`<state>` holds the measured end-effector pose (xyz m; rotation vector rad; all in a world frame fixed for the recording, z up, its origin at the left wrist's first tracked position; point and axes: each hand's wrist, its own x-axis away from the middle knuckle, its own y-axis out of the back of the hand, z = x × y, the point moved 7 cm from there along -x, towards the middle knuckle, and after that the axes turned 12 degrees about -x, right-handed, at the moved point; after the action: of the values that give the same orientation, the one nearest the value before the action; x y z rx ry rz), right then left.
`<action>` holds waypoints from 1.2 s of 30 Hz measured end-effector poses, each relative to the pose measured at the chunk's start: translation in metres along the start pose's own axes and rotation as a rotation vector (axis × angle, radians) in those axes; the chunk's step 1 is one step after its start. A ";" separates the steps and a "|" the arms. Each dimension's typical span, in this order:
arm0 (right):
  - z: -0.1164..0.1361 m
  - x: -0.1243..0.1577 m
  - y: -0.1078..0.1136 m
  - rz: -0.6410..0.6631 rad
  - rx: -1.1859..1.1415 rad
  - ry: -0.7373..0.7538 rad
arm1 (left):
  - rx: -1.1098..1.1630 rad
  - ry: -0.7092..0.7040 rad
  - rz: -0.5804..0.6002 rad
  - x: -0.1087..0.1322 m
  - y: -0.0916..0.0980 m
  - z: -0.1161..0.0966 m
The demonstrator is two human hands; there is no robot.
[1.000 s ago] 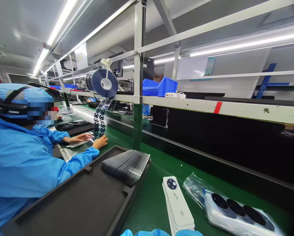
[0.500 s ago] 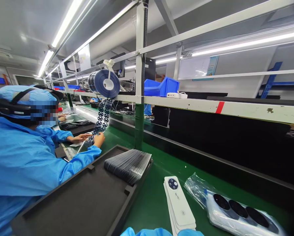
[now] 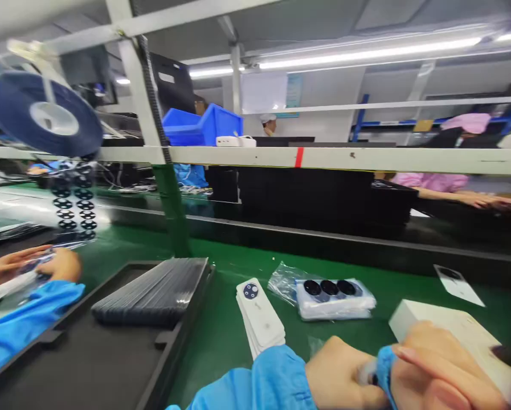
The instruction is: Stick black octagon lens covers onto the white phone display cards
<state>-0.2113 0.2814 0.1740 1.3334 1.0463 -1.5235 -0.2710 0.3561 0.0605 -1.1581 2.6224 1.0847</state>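
My left hand [image 3: 344, 376] and my right hand [image 3: 445, 364] are close together at the bottom right, blurred. Between them is a small piece of blue and white soft material [image 3: 385, 370], too blurred to name, and both hands pinch it. Behind and under my right hand lies a white rectangular slab [image 3: 452, 336]. To the left, on the green bench mat [image 3: 221, 336], are a stack of white phone back covers [image 3: 259, 316] and a plastic-wrapped pack of covers with black camera rings [image 3: 334, 299].
A black foam tray [image 3: 88, 353] holds a stack of dark sheets [image 3: 152, 293]. At far left, a co-worker's hands [image 3: 28, 267] work beneath a reel of blue tape [image 3: 44, 114] with hanging black ring labels [image 3: 73, 199]. A bench rail [image 3: 298, 158] and steel post [image 3: 170, 205] stand ahead.
The view has swung right, moving the tray and reel left. My hands have come up into view at the bottom right, where only my sleeves showed before.
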 end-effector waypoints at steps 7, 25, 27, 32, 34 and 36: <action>0.019 -0.015 0.005 -0.241 0.032 0.155 | -0.013 0.035 0.044 0.008 0.009 -0.031; -0.003 -0.017 0.009 -0.276 0.099 0.034 | -0.107 0.147 0.003 0.010 0.017 -0.027; -0.005 -0.016 0.010 -0.257 0.093 -0.004 | -0.122 0.089 -0.011 0.011 0.017 -0.029; -0.011 -0.014 0.008 -0.254 0.045 0.003 | -0.116 0.073 -0.032 0.011 0.015 -0.026; -0.012 -0.013 0.007 -0.258 0.050 0.008 | -0.107 0.104 -0.033 0.010 0.014 -0.024; -0.013 -0.013 0.007 -0.262 0.052 0.010 | -0.093 0.141 -0.031 0.009 0.015 -0.021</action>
<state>-0.1997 0.2924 0.1855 1.2784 1.2342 -1.7473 -0.2836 0.3440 0.0821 -1.3371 2.6729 1.1722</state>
